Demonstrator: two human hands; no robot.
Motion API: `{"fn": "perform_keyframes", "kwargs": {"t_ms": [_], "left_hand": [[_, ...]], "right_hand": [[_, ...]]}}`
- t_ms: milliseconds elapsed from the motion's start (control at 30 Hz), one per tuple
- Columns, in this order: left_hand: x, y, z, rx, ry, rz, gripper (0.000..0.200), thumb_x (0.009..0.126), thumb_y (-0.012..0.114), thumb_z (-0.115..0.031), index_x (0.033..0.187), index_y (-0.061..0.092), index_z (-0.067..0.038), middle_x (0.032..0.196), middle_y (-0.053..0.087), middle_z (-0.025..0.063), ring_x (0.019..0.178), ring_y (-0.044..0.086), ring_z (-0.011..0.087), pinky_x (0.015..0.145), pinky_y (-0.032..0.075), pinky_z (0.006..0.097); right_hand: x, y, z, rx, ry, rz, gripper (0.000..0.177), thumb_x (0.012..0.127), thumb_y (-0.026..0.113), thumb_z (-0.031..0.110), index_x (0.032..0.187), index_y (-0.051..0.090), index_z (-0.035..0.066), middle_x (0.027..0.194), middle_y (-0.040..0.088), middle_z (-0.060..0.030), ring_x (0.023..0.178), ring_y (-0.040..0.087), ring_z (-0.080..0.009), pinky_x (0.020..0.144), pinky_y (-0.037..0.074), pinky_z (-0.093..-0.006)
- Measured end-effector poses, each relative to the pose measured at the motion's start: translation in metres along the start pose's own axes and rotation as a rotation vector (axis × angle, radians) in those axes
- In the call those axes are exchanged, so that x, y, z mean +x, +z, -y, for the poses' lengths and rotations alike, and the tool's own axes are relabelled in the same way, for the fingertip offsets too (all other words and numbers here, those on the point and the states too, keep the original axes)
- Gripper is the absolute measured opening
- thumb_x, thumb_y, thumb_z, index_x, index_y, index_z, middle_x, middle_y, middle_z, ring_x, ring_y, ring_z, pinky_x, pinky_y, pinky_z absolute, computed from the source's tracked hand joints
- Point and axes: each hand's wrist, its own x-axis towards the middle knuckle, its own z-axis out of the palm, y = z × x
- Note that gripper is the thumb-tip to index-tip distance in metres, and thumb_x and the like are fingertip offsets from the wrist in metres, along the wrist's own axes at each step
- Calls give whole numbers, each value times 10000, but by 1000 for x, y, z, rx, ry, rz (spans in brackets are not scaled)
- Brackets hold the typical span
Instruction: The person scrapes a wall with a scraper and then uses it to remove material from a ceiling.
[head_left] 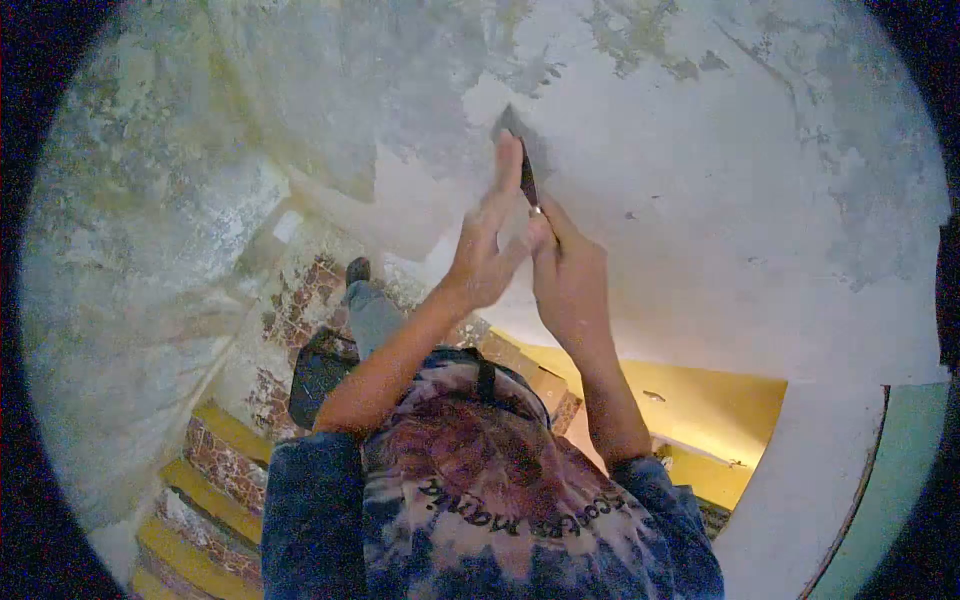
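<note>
My right hand (572, 262) is wrapped around the handle of a putty knife, close under its metal ferrule. The dark, narrow blade (528, 182) points up against the wall (640, 160), and a darker patch or shadow surrounds its upper end. On the left, my left hand (485, 255) is held flat with its fingers stretched upward, the fingertips right beside the upper part of the blade. Its thumb points toward my right hand. Smooth pale plaster covers the wall around and below the knife, while rough grey patches show above and to the left.
Steps with yellow edges and reddish patterned risers (215, 455) lie below left. A black bucket-like container (322, 375) stands beside my leg. A yellow-lit opening (690, 405) shows below right, next to a curved wall edge (860, 480) and a green surface (915, 480).
</note>
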Motion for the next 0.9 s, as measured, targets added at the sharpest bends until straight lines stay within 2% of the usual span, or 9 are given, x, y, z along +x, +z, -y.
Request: {"fn": "perform_keyframes", "kwargs": {"t_ms": [200,267,367,467,567,700,767,867,900], "left_hand": [[-6,-1,2,9,-13,23,743,895,470,-345,1410,111,52,1469,84,266,1378,75,341,1107,110,385],[-5,2,-1,14,-1,19,736,898,466,-332,1406,106,60,1467,84,269,1379,70,339,1107,106,384],[-6,2,-1,-32,-2,42,727,901,459,-310,1402,94,70,1468,72,271,1379,54,340,1108,102,374],[4,-3,8,84,13,-31,724,901,456,-300,1405,87,66,1471,62,266,1380,50,335,1108,98,364],[-18,-4,3,-27,-103,17,727,900,459,-289,1403,78,72,1471,62,267,1379,51,335,1108,98,360],[-15,-16,-6,8,-145,48,750,896,470,-278,1391,56,102,1463,89,286,1378,79,339,1105,109,364],[-29,-16,-23,-9,-179,57,767,890,485,-275,1388,47,110,1460,97,292,1377,90,344,1105,113,366],[-44,-13,-47,-93,-267,-59,802,864,530,-255,1390,48,111,1453,111,304,1371,120,357,1104,121,380],[-44,-13,-56,31,-170,-144,812,853,550,-248,1391,58,109,1447,114,314,1366,127,377,1102,129,391]], "right_hand": [[-4,7,-2,21,-53,-52,349,925,444,173,1212,506,-17,658,530,-245,568,577,-274,551,434,-360],[-2,6,3,-7,140,20,344,927,434,183,1204,506,-7,720,551,-272,664,614,-353,594,452,-382],[5,13,-8,-2,-23,-73,343,933,422,200,1203,500,2,719,549,-273,699,609,-387,594,445,-405],[3,22,-9,-17,-1,-77,352,884,472,147,1216,510,36,700,574,-263,612,574,-422,562,450,-468],[14,34,-13,-23,49,-55,330,888,480,167,1189,524,40,724,577,-264,649,570,-435,582,454,-468],[-9,26,-10,123,117,-23,319,897,494,218,1144,540,21,705,594,-225,614,600,-378,584,467,-442],[-15,22,-25,168,85,-26,304,891,535,231,1132,543,45,682,602,-164,571,610,-274,568,469,-407],[-32,18,-36,112,-77,-178,309,864,587,201,1136,539,62,722,604,-137,604,602,-194,557,467,-357],[-36,15,-31,114,-73,-178,309,864,587,201,1136,539,62,722,604,-137,604,602,-194,557,467,-357]]}}
